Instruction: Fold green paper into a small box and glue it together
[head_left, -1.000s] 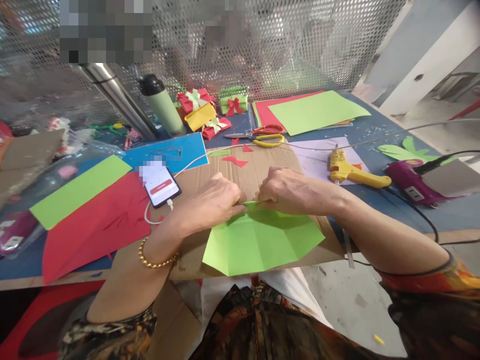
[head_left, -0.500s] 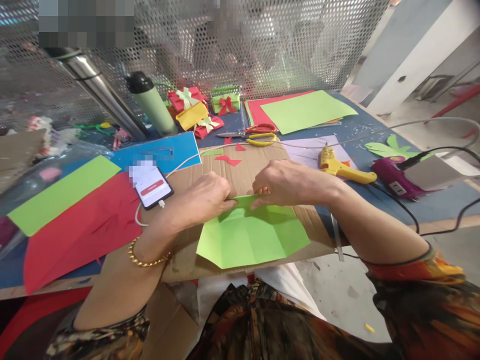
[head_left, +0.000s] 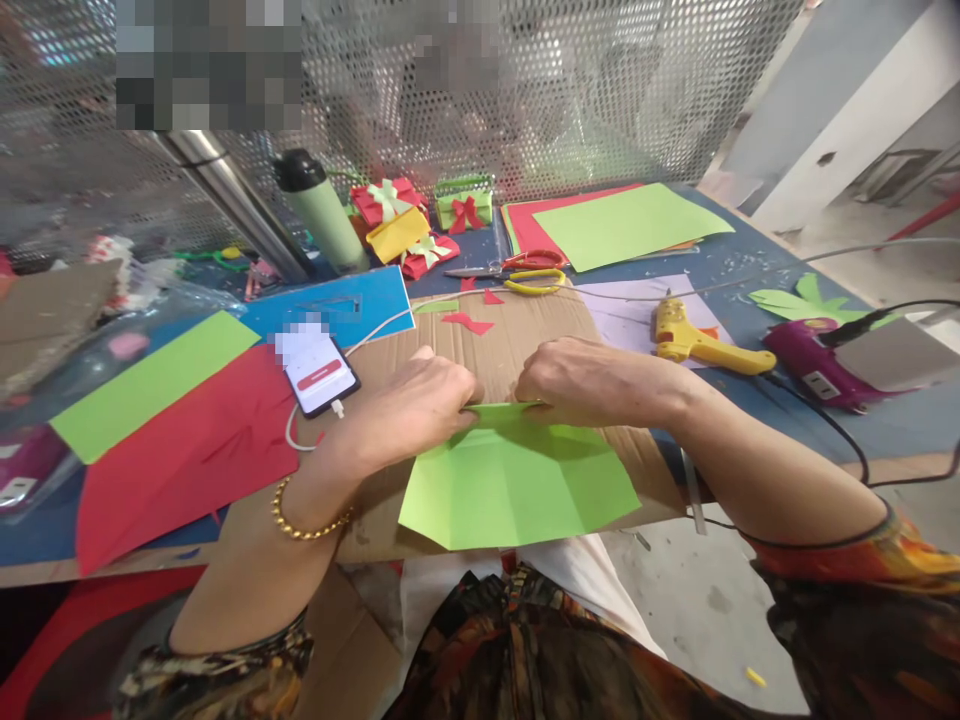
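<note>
A creased sheet of green paper lies over the cardboard in front of me, its near edge close to the table's front. My left hand pinches the far edge of this sheet on the left. On the same edge, a little to the right, my right hand is closed on the paper too. The fingertips of both hands are partly hidden behind the knuckles. Vertical fold lines run down the sheet toward me. Just beyond my hands, small red paper scraps lie on the cardboard.
To the left are a phone on a cable and red paper. Red and yellow scissors lie ahead. At right are a yellow glue gun and a purple power strip. Bottles and small paper boxes stand behind.
The whole view has shifted slightly, so things sit further right. Both hands still grip the green paper's far edge, which now looks straighter between them.
</note>
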